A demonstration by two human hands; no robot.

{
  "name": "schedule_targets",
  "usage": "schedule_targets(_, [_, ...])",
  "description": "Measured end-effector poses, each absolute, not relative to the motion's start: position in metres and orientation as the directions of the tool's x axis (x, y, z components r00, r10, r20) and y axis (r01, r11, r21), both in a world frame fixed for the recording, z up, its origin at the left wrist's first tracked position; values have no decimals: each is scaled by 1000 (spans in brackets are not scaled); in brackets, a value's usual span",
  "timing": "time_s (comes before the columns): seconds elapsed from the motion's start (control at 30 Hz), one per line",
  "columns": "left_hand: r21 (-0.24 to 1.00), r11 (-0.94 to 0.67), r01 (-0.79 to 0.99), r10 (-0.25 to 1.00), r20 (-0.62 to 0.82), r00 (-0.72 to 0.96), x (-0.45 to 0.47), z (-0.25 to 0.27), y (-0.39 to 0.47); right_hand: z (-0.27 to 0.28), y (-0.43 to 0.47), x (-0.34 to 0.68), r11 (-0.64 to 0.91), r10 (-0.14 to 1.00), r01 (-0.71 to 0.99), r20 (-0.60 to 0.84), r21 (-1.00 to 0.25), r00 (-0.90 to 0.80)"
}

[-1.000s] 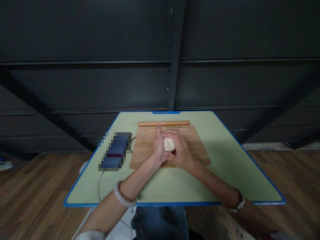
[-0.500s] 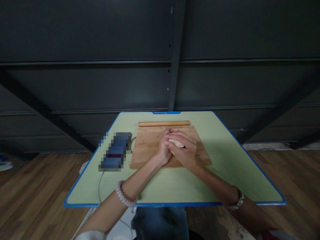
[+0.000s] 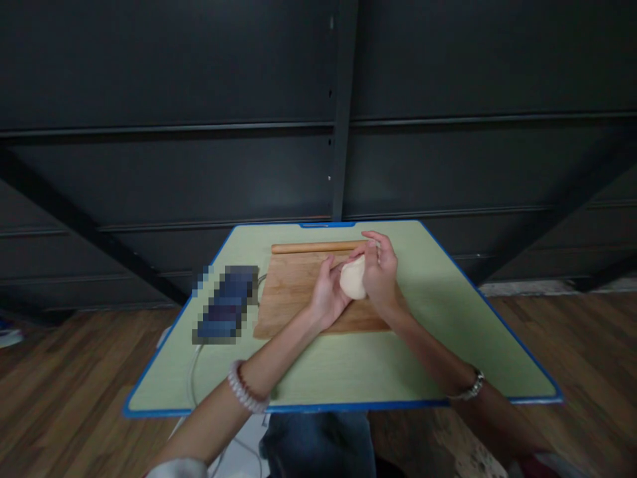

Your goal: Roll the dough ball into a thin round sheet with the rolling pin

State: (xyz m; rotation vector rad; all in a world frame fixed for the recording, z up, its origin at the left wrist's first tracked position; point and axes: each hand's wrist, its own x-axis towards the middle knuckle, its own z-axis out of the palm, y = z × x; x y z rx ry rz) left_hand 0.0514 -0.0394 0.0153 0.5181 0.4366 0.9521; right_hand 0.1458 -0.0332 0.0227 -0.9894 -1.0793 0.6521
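A smooth, pale, rounded lump of dough point(image 3: 353, 279) is held between my two hands above the wooden board point(image 3: 286, 292). My left hand point(image 3: 329, 295) cups it from the left and below, thumb up. On the other side, my right hand point(image 3: 382, 275) grips its right edge, with the fingers bent and partly hidden behind it. Beyond the hands, a wooden rolling pin point(image 3: 318, 247) lies along the far edge of the board, its right end covered by my right hand.
The board rests on a pale green table point(image 3: 462, 352) with a blue rim. A blurred-out dark device point(image 3: 229, 302) lies left of the board, with a white cable point(image 3: 192, 378) running over the near edge. A dark panelled wall point(image 3: 223, 172) stands behind.
My right hand has shifted right and opened away from my left hand, where before it closed over it. More of the dough now shows, turned its rounded face toward me.
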Motion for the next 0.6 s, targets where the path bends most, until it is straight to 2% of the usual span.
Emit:
schedule_targets(0.1, [563, 490, -665, 838, -96, 537, 49, 20, -40, 17, -22, 158, 474, 806, 115, 483, -873, 342])
schedule_targets(0.17, [555, 483, -677, 846, -95, 525, 46, 24, -41, 16, -19, 162, 467, 824, 181, 500, -865, 267])
schedule_targets(0.33, [528, 333, -781, 937, -92, 337, 38, 29, -42, 22, -25, 155, 407, 904, 190, 424, -893, 57])
schedule_targets(0.4, [496, 295, -816, 952, -81, 295, 38, 30, -43, 21, -28, 152, 374, 913, 191, 396, -908, 95])
schedule_targets(0.47, [487, 323, -811, 940, -68, 334, 41, 29, -44, 18, -28, 154, 370, 894, 233, 413, -899, 175])
schedule_targets(0.53, [536, 359, -764, 922, -78, 379, 45, 26, -43, 15, -27, 157, 402, 850, 349, 487, -847, 203])
schedule_targets(0.6, [630, 340, -698, 930, -115, 350, 47, 21, -39, 14, -26, 159, 453, 793, 527, 595, -720, 132])
